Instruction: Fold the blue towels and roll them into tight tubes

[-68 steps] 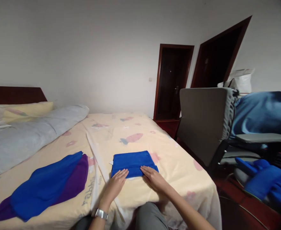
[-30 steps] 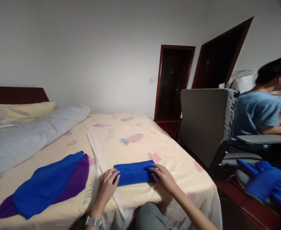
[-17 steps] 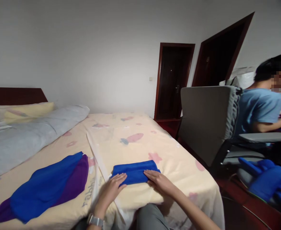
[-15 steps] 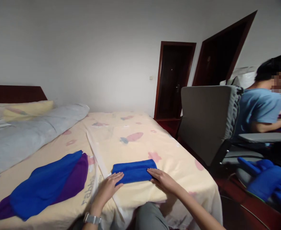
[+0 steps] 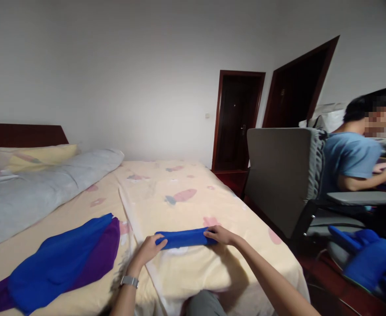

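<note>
A blue cloth, folded into a narrow strip, lies near the front edge of the bed. My left hand grips its left end, thumb on top and the other fingers mostly hidden behind. At the right end, my right hand holds the cloth in the same way between thumb and fingers. To the left, a larger blue cloth is spread out over a purple one, away from both hands.
A grey rolled quilt and yellow pillow are at the back left. On the right, a person in a blue shirt sits in a grey chair. More blue cloth is beside the chair.
The blue cloth between my hands has become narrower, its near edge folded away from me. My hands have gone from lying flat on it to gripping its ends. The camera view has tilted slightly up.
</note>
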Action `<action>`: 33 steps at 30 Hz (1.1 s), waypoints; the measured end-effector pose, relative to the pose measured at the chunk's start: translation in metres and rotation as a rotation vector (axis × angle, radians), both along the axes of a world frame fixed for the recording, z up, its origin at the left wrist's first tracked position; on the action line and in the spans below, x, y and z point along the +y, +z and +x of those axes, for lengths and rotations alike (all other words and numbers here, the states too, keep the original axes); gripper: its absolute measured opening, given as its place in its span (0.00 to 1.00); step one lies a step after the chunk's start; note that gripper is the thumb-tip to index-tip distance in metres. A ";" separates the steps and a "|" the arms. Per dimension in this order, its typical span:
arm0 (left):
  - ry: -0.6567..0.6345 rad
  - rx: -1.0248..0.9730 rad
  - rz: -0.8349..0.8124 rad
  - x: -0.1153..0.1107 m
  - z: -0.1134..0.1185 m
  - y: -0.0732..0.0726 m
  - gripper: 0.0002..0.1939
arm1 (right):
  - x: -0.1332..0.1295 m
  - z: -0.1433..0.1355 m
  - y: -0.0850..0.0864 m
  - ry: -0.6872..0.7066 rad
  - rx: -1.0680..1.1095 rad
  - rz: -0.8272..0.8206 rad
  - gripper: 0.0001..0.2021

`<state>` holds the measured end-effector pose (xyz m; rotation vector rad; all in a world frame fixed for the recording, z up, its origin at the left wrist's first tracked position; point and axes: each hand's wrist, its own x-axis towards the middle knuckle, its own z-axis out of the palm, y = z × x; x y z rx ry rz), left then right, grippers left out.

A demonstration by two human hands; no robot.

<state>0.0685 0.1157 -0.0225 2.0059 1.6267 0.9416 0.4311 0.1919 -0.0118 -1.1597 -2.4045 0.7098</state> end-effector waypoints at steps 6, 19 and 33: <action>0.159 -0.020 0.144 0.030 -0.020 -0.010 0.21 | 0.024 -0.015 -0.013 -0.235 0.070 0.205 0.19; -0.116 0.216 0.190 0.015 -0.001 -0.001 0.29 | -0.002 -0.016 -0.031 -0.054 0.017 0.400 0.28; -0.170 -0.457 -0.138 -0.017 0.005 0.009 0.29 | -0.065 0.045 0.018 -0.295 0.812 -0.515 0.19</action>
